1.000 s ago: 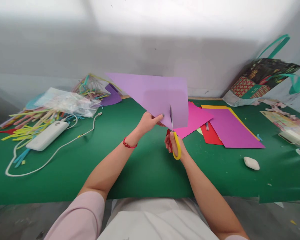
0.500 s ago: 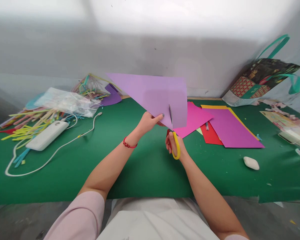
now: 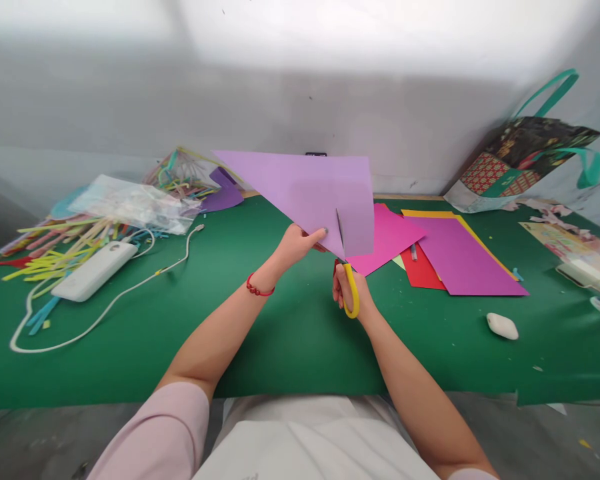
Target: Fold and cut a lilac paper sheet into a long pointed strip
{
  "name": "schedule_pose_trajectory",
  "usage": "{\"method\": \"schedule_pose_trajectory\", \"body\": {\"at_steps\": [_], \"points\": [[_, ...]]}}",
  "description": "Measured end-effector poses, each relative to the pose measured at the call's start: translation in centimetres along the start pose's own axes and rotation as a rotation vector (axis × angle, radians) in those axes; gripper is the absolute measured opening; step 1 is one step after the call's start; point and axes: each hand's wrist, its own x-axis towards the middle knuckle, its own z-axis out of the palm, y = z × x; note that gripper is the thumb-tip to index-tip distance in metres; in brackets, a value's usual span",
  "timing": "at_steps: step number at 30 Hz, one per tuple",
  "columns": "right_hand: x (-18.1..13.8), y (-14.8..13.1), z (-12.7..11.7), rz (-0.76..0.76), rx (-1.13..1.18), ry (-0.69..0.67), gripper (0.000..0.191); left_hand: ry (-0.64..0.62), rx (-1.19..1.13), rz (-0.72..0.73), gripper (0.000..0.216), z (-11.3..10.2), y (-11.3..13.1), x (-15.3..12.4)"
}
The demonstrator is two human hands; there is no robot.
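A sheet of light purple paper (image 3: 300, 187) is held up above the table, its left end narrowing to a point and its right side curling over. My left hand (image 3: 301, 245) pinches its lower edge, thumb on top. Scissors with yellow and red handles (image 3: 351, 293) are in my right hand (image 3: 357, 290), just below the paper. One blade (image 3: 341, 230) shows against the face of the sheet, along a line running up from the lower edge; the rest of the blades is partly hidden.
Pink paper (image 3: 393, 237), red paper (image 3: 423, 270) and purple paper (image 3: 473, 257) lie to the right, near a white case (image 3: 503, 326). On the left are a white power bank (image 3: 95, 270) with its cable and a heap of pipe cleaners (image 3: 45, 250). A patterned bag (image 3: 520, 163) stands back right.
The paper's upper edge has dipped slightly, and a small dark object now shows behind it by the wall. Both hands are almost where they were, holding the same things.
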Motion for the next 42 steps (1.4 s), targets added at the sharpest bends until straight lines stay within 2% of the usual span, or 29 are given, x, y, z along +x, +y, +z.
{"method": "schedule_pose_trajectory", "body": {"at_steps": [3,10,24,33,42], "points": [[0.0,0.0,-0.1,-0.008,0.001,0.002,0.068,0.029,-0.034,-0.001,0.009,0.2,0.2,0.0],[0.2,0.0,-0.2,0.000,0.027,0.009,0.067,0.137,-0.146,0.029,0.025,0.0,-0.1,0.4],[0.5,0.6,-0.1,-0.037,0.140,-0.055,0.072,0.160,0.005,0.162,0.022,-0.8,0.5,0.2],[0.7,0.2,0.1,-0.009,0.217,-0.118,0.077,0.170,0.062,0.189,0.020,-0.8,0.2,0.3],[0.5,0.6,-0.2,-0.011,0.212,-0.168,0.072,0.282,0.166,0.233,0.022,-1.0,-0.1,0.5]]}}
